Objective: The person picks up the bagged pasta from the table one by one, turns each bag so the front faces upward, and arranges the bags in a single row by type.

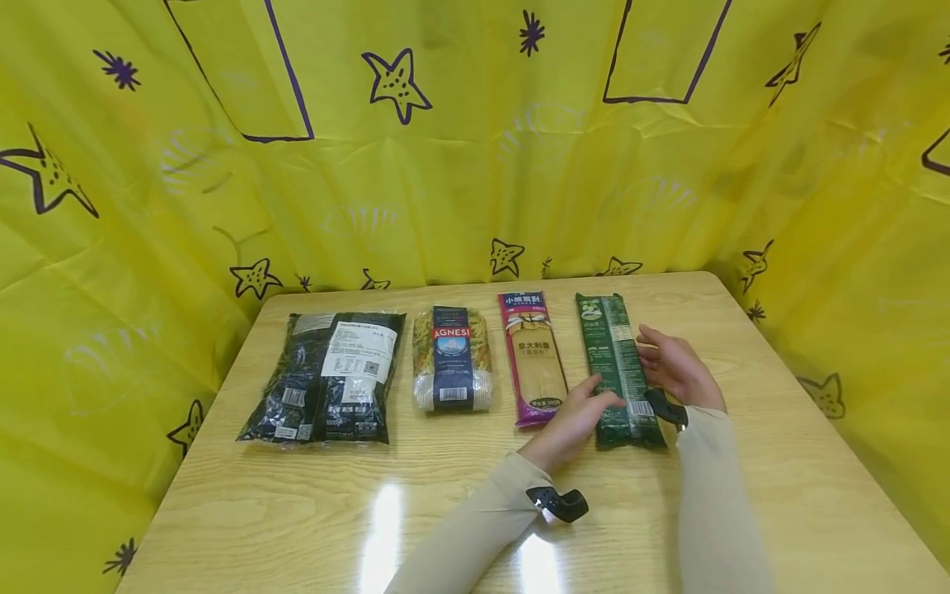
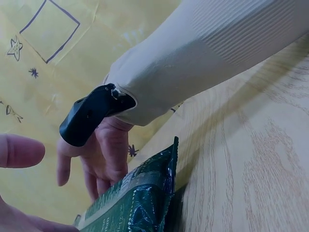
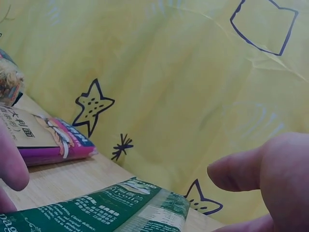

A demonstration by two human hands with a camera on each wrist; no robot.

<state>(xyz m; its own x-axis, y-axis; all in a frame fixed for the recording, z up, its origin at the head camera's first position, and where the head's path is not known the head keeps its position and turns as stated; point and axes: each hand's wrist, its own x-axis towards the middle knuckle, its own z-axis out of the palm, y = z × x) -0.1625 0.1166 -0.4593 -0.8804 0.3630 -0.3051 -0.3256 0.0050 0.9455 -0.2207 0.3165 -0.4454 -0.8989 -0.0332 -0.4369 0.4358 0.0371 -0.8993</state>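
A long green spaghetti pack lies flat on the wooden table, between the two hands. At its left edge is my left hand, thumb and fingers spread, fingertips over the lower half of the pack. My right hand stands along the pack's right edge with its fingers loosely bent. In the left wrist view the right hand appears behind the green pack, near its far edge. The right wrist view shows the right thumb raised apart from the pack.
Left of the green pack lies a pink-and-purple pasta pack. Further left are an AGNESI pasta bag and a large black bag with a white label. A yellow patterned curtain hangs behind the table.
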